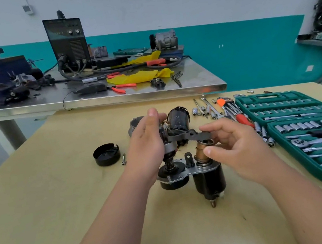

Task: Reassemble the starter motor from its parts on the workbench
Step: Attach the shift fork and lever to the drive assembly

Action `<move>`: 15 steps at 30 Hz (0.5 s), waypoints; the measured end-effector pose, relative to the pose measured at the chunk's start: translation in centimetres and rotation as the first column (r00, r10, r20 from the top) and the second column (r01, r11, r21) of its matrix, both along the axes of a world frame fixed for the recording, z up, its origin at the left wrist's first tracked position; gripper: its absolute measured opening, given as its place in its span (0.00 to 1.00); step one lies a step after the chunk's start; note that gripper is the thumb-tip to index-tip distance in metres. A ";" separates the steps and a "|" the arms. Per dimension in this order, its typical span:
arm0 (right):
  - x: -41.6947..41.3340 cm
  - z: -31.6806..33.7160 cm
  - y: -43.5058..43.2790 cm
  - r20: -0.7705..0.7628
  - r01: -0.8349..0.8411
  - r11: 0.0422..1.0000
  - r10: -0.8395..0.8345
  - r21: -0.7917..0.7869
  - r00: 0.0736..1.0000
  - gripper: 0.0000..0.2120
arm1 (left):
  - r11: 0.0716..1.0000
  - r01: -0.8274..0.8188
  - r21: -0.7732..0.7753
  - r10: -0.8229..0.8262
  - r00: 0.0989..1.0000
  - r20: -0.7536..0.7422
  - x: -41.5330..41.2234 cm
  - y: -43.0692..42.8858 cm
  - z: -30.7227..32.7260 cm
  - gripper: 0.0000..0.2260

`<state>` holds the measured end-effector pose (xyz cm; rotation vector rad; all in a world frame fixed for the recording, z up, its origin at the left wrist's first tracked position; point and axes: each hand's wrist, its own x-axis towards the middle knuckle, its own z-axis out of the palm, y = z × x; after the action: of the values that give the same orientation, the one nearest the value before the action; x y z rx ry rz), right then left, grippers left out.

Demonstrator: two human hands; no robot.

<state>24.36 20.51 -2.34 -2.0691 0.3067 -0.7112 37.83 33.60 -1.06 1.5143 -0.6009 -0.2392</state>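
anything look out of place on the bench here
Several loose sockets lie scattered on the workbench, along the left edge and past the far end of the green socket set case rather than inside it. Nothing else stands out.

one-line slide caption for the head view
Left hand grips the shaft assembly, right hand pinches the fork lever above the solenoid.

Near the middle of the wooden table (64,211), the left hand (149,144) grips an upright geared shaft (169,152), whose lower end sits in a black housing (173,180). The right hand (235,143) pinches the copper-coloured plunger (202,153) above the black solenoid (209,179). A grey fork lever (189,135) reaches from shaft to plunger. A black end cap (107,154) lies toward the left edge, and an open green socket set (268,97) along the right edge.
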 end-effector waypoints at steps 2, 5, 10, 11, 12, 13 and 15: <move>-0.2 0.4 -0.2 0.013 -0.010 1.000 0.010 -0.025 1.000 0.21 | 1.000 0.026 -0.008 -0.026 1.000 0.010 -0.4 0.2 0.3 0.23; -0.7 1.6 -0.7 0.028 -0.015 1.000 0.016 -0.025 0.999 0.22 | 0.999 0.047 -0.016 -0.047 0.999 -0.017 -0.5 0.4 0.4 0.23; -1.4 3.1 -1.7 -0.178 -0.088 0.992 0.070 -0.093 0.981 0.23 | 0.999 0.039 0.011 -0.038 0.998 -0.058 -0.2 0.4 0.2 0.20; -1.4 3.1 -1.7 -0.200 -0.091 0.991 0.069 -0.101 0.977 0.23 | 0.999 0.039 0.012 -0.038 0.997 -0.068 -0.1 0.4 0.2 0.20; -1.4 3.1 -1.6 -0.208 -0.095 0.990 0.072 -0.102 0.975 0.24 | 0.999 0.040 0.008 -0.039 0.996 -0.083 -0.1 0.4 0.1 0.20; -1.3 3.0 -1.5 -0.209 -0.102 0.989 0.078 -0.106 0.975 0.25 | 0.999 0.037 0.007 -0.036 0.995 -0.092 0.0 0.3 0.1 0.20; -1.0 2.9 -1.2 -0.190 -0.106 0.986 0.080 -0.130 0.979 0.26 | 0.999 0.025 0.023 -0.023 0.996 -0.090 0.0 0.4 0.1 0.20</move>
<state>23.36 19.29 0.54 -2.2720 0.2680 -0.4973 37.84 33.95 -0.99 1.5125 -0.5466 -0.3322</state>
